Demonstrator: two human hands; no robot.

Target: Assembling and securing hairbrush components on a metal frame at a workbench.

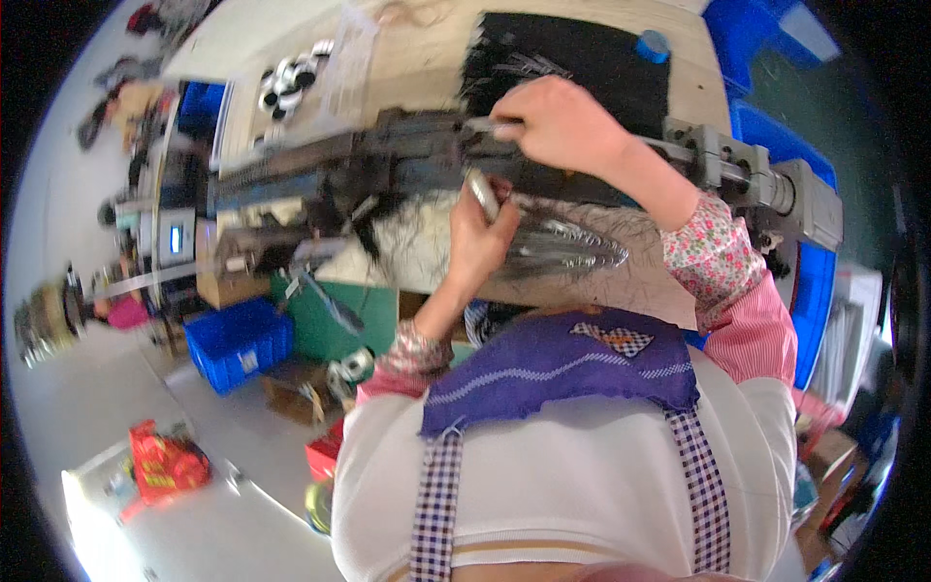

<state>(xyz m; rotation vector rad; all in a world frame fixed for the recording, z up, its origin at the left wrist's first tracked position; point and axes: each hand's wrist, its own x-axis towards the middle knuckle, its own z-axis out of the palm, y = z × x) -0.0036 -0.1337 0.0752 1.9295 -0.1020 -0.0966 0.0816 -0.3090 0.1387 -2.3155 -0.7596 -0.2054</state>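
A long dark metal machine (407, 160) with a rail lies across the workbench in front of me. My left hand (477, 242) is at its near edge, closed around a short, pale, rod-shaped tool (482, 194). My right hand (562, 121) reaches over the machine, its thumb and fingers pinched on a small silvery piece (490, 126) that I cannot make out. Just below the hands, a loose bundle of thin dark and shiny strands (572, 244) lies on the bench. Behind the right hand is a black fibrous cloth (572, 68) with pale strands on it.
A blue round cap (653, 46) sits on the black cloth. At the back left, a clear tray (339, 78) stands beside black and white round pieces (291, 82). Metal clamp blocks (722, 160) hold the machine's right end. Blue bins (238, 341) stand on the floor at both sides.
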